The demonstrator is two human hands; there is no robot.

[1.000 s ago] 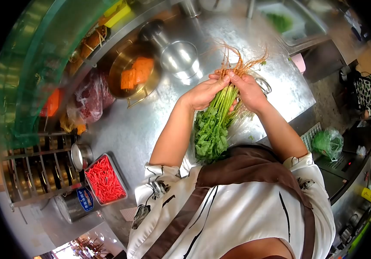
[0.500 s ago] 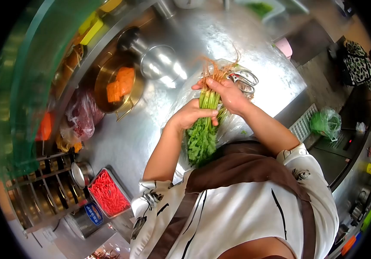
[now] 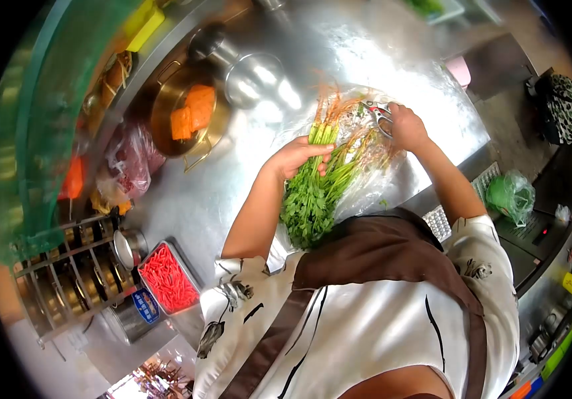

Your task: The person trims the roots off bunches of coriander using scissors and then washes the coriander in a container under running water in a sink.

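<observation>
My left hand (image 3: 301, 158) is closed around the green stalks of a bunch of coriander (image 3: 312, 196). Its leaves point toward the brown apron and its thin orange-brown roots point away from me. My right hand (image 3: 407, 128) grips the handles of metal scissors (image 3: 382, 118), just right of the roots. The blades reach toward the roots, but their tips are hard to make out. More loose coriander stems lie beside the held bunch, on a clear plastic bag (image 3: 364, 199) spread over the steel table (image 3: 199, 199).
Left of the bunch stand a metal bowl (image 3: 256, 80) and a brass-coloured pot (image 3: 163, 126) holding orange chunks. A tray of red strips (image 3: 167, 279) sits near my left elbow, by a slotted rack (image 3: 76, 279). A green plastic bag (image 3: 509, 196) lies to the right.
My right hand has left the bunch, moved right and taken hold of the scissors. My left hand still holds the stalks. The view has shifted slightly.
</observation>
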